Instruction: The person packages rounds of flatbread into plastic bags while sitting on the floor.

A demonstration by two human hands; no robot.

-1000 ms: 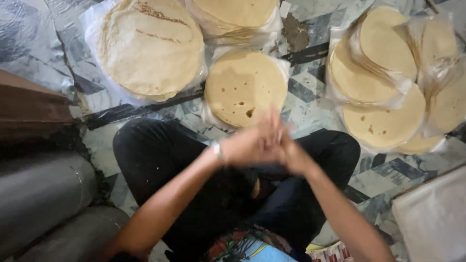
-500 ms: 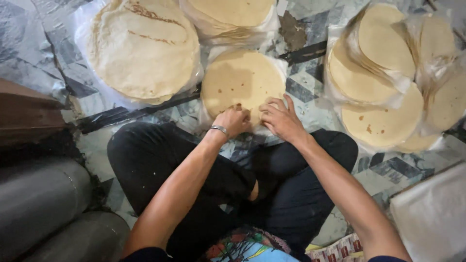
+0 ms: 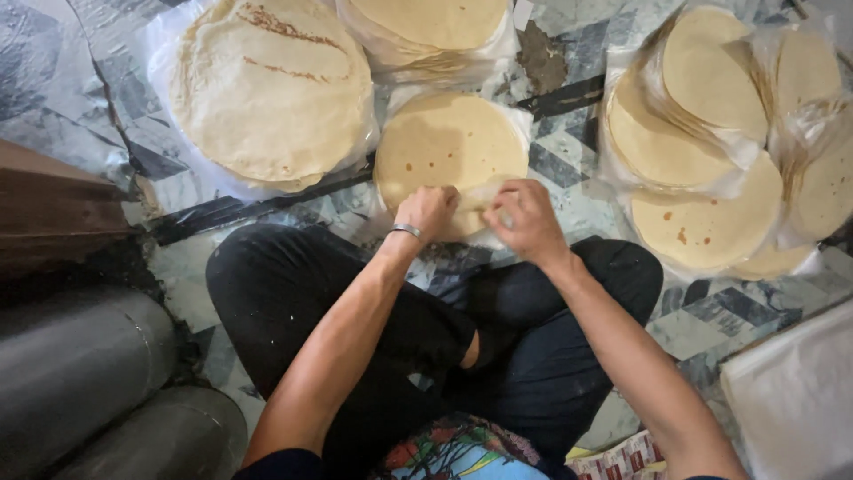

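**Both hands on the near edge of a round flatbread**

A pale, round, thin flatbread point(image 3: 449, 147), matt and dotted with small brown spots, lies on clear crinkled plastic on the floor, just beyond the person's crossed legs in black trousers point(image 3: 444, 356). The left hand point(image 3: 428, 212), a metal bangle at its wrist, curls its grip over the bread's near rim; the right hand point(image 3: 524, 218) pinches the same rim just beside it, lifting a soft fold. To the left lies a larger, wrinkled stack of flatbreads point(image 3: 271, 89); at the right, overlapping smooth discs in plastic bags point(image 3: 711, 142). The floor is glossy patterned stone tile point(image 3: 702, 324). Grey metal cylinders point(image 3: 80, 382) lie at lower left.
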